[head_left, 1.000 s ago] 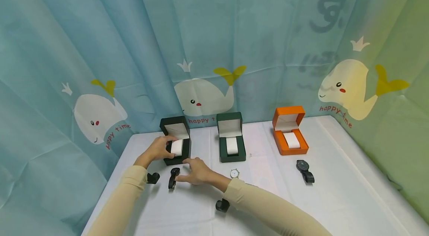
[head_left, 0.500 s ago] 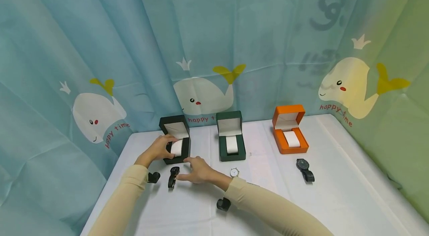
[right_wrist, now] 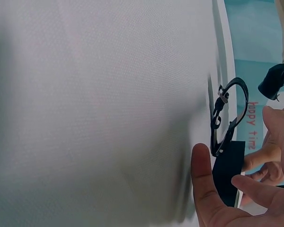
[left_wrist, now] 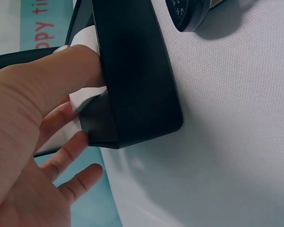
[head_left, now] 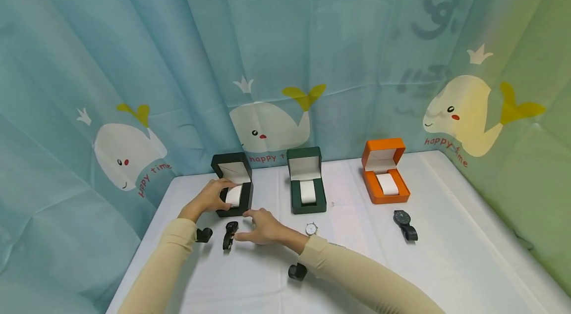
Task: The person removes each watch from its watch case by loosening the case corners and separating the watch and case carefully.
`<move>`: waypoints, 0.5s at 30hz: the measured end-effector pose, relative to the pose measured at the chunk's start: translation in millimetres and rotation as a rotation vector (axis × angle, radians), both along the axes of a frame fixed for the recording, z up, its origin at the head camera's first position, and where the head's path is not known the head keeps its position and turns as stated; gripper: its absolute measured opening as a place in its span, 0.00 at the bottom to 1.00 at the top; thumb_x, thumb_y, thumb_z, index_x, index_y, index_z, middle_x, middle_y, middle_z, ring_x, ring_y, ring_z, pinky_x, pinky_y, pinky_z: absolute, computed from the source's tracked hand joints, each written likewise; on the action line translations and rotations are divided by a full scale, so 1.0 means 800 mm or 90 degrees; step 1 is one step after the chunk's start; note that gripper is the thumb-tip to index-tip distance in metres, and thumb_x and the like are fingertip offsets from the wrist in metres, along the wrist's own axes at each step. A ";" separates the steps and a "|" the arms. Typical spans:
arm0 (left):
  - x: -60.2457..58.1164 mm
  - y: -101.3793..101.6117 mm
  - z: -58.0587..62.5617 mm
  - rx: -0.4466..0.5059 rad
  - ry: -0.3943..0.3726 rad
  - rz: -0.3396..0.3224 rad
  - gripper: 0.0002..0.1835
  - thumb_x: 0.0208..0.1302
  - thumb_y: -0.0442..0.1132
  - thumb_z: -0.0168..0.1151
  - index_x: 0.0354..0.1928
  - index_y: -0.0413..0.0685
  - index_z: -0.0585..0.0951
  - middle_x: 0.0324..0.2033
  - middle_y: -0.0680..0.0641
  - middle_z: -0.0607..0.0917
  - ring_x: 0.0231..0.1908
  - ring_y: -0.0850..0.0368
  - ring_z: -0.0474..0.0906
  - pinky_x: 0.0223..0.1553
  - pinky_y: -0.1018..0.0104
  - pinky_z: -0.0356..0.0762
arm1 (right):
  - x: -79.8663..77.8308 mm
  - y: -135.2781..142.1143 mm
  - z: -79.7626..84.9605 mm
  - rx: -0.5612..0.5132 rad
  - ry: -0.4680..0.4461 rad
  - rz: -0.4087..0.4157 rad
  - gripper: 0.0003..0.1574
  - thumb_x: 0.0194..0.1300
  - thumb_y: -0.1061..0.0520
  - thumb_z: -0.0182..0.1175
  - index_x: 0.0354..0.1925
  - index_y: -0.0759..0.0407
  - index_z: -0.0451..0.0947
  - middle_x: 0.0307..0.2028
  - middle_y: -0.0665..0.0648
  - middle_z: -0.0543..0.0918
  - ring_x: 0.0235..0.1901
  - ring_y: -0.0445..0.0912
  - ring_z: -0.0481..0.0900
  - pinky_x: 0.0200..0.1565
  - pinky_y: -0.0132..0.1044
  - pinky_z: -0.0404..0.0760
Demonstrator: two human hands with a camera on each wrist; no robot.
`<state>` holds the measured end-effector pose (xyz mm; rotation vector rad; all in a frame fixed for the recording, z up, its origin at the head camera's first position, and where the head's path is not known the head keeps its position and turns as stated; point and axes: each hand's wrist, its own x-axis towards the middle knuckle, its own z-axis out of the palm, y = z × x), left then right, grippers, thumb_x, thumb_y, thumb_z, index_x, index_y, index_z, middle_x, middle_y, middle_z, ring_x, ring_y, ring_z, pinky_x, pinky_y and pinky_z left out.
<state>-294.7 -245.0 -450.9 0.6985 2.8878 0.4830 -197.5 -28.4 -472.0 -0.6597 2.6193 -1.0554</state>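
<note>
At the table's far left stands an open black watch box (head_left: 235, 212), its lid tipped back. My left hand (head_left: 211, 196) reaches into it and pinches the white watch cushion (head_left: 234, 195) between thumb and fingers. In the left wrist view the thumb lies over the cushion (left_wrist: 85, 38), and the other fingers spread behind it. My right hand (head_left: 264, 229) is spread open at the box's front right corner, index fingertip right at the edge. Just left of its thumb lies a black watch (head_left: 229, 235), whose strap loop (right_wrist: 246, 90) shows in the right wrist view.
A green watch box (head_left: 309, 209) and an orange one (head_left: 392, 199) stand open along the back, each with a white cushion. A light-dialled watch (head_left: 311, 229) lies by the right forearm, a black watch (head_left: 405, 225) before the orange box. A printed curtain (head_left: 357, 56) hangs behind.
</note>
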 end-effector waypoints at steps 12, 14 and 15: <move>0.005 -0.002 0.003 0.004 0.000 -0.011 0.34 0.53 0.33 0.78 0.63 0.35 0.79 0.62 0.33 0.79 0.60 0.30 0.72 0.61 0.35 0.70 | -0.007 0.011 0.009 -0.047 0.051 0.037 0.41 0.64 0.43 0.72 0.67 0.61 0.75 0.54 0.65 0.80 0.53 0.54 0.79 0.49 0.36 0.79; 0.007 -0.003 0.006 0.010 0.003 -0.008 0.34 0.54 0.35 0.78 0.64 0.36 0.79 0.61 0.34 0.79 0.58 0.30 0.74 0.59 0.35 0.72 | -0.010 0.014 0.014 -0.046 0.063 0.043 0.42 0.64 0.43 0.72 0.68 0.61 0.74 0.54 0.65 0.79 0.51 0.54 0.79 0.47 0.35 0.79; 0.007 -0.003 0.007 0.016 0.004 -0.006 0.33 0.54 0.35 0.78 0.64 0.36 0.79 0.60 0.34 0.80 0.56 0.32 0.75 0.57 0.36 0.74 | -0.011 0.016 0.016 -0.045 0.067 0.046 0.42 0.64 0.43 0.72 0.69 0.61 0.74 0.54 0.65 0.78 0.49 0.53 0.80 0.46 0.35 0.79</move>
